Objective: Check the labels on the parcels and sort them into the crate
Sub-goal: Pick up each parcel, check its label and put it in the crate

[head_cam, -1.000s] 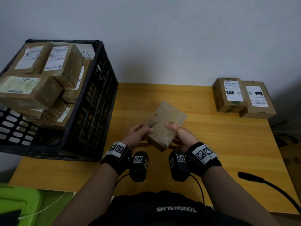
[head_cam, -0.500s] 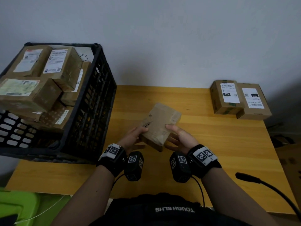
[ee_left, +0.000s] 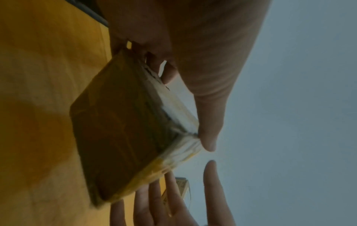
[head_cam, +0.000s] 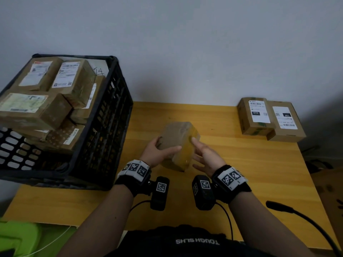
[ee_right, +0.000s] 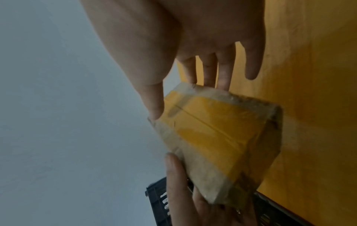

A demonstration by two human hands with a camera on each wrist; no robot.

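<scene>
My left hand (head_cam: pixel 161 153) gripped the parcel (head_cam: pixel 178 143); my right hand (head_cam: pixel 207 158), fingers straight, steadied it. The label seemed hidden, so I needed slow turning.

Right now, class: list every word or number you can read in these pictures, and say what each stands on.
"010": label of the left parcel at the table's far right.
"14": handwritten on the white sheet in the crate.
"TOUGH SLHS", upside down: the person's black shirt.
All other label print: too small or blurred.
The held parcel shows no readable text.
</scene>
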